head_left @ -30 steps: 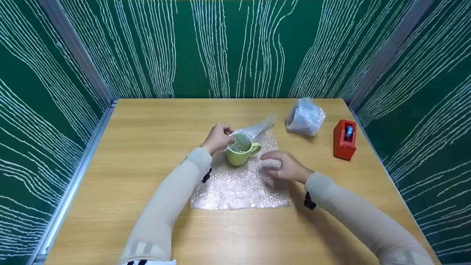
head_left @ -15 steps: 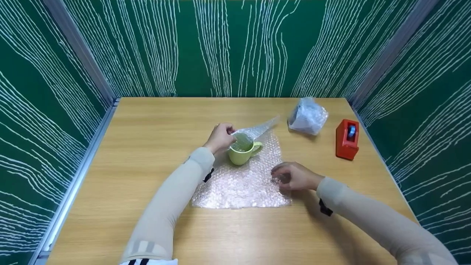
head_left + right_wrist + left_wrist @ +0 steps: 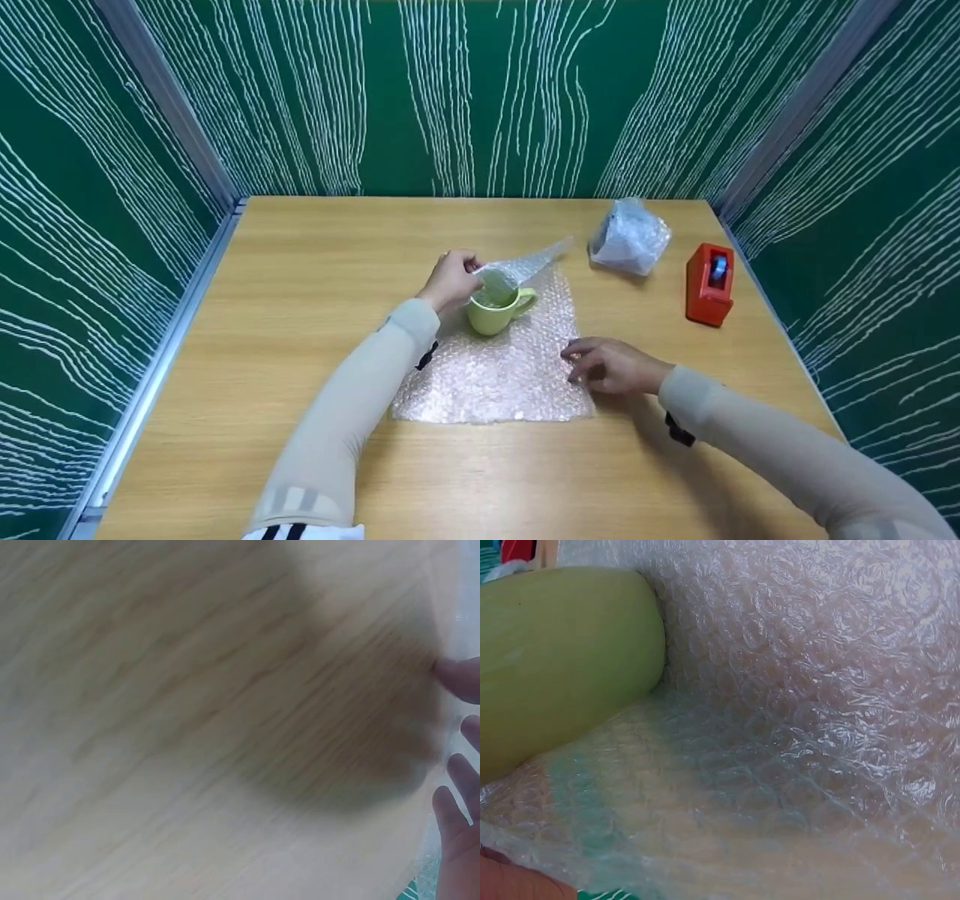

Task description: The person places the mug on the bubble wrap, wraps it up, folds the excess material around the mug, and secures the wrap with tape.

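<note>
A light green mug point(image 3: 489, 321) stands on a sheet of bubble wrap point(image 3: 495, 386), its handle to the right. One far corner of the sheet is folded up over the mug's rim and into its opening. My left hand point(image 3: 452, 279) pinches that folded part at the left side of the rim. In the left wrist view the mug's side point(image 3: 570, 660) shows large against the wrap, with just a bit of finger at the lower left. My right hand point(image 3: 619, 365) is at the sheet's right edge, its fingers point(image 3: 454, 817) spread apart along that edge.
Toward the back right of the wooden table point(image 3: 322, 247) sits a bundle in bubble wrap point(image 3: 628, 238). A red tape dispenser point(image 3: 708, 289) with blue tape stands near the right edge. Green, white-streaked panels point(image 3: 420, 97) enclose the back and sides.
My right hand has moved from beside the mug handle toward the right and nearer to me, along the sheet's right edge. My left hand keeps its hold on the wrap.
</note>
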`<state>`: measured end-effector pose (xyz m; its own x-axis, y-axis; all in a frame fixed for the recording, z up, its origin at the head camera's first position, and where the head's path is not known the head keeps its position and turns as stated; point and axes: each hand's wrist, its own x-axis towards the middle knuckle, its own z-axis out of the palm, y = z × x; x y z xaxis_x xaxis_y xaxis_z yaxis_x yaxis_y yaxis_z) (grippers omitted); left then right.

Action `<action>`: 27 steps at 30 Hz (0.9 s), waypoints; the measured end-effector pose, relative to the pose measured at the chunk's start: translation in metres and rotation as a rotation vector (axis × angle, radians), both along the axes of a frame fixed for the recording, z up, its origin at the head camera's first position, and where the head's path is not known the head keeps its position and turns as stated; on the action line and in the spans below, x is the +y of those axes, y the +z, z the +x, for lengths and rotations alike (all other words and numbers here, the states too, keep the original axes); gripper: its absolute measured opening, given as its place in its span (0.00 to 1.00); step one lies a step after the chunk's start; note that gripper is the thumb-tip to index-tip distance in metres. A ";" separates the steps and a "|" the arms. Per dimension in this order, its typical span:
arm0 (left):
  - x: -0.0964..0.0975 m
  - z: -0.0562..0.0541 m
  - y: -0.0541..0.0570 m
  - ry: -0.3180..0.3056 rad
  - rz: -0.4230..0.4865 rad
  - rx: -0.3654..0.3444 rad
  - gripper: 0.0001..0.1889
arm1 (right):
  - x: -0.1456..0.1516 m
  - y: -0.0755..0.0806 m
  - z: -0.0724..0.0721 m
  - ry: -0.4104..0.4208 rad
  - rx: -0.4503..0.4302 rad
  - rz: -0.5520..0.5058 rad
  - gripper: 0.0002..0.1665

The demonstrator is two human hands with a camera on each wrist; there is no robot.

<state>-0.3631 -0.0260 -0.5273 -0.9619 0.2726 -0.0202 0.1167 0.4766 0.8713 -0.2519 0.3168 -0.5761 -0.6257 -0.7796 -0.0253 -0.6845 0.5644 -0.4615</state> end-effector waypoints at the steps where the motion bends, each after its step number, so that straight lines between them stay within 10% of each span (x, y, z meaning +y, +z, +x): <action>1: 0.000 0.000 0.000 -0.001 0.000 -0.002 0.12 | 0.000 0.000 0.000 0.008 0.008 -0.014 0.17; 8: 0.001 -0.001 -0.003 0.004 -0.013 0.004 0.11 | -0.005 0.003 0.001 0.005 -0.003 -0.157 0.05; 19: 0.001 0.000 -0.002 0.007 -0.015 0.006 0.12 | -0.028 0.029 -0.002 -0.301 -0.138 -0.373 0.04; 27: 0.001 0.000 -0.001 0.001 0.007 0.003 0.13 | -0.047 0.042 -0.007 -0.324 -0.015 -0.548 0.05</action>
